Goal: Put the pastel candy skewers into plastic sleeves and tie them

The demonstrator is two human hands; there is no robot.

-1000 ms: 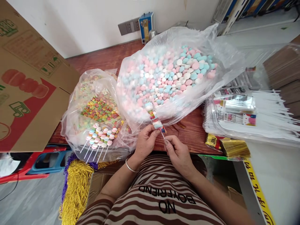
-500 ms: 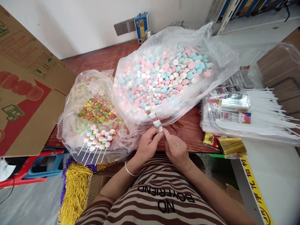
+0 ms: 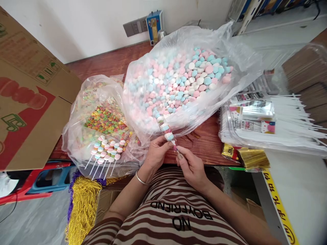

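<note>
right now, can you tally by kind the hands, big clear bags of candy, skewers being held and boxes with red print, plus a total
Hands: 2 (left hand, right hand)
Big clear bags: 2 (pastel candy bag, colourful ring bag)
Held skewer: 1
Red-printed box: 1
Total: 6

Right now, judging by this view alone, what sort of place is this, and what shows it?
Probably a small packing workshop: a large plastic bag holds masses of pastel pieces, likely sweets; a cluster of loaded sticks lies nearby; and many white sticks lie at the right.
</note>
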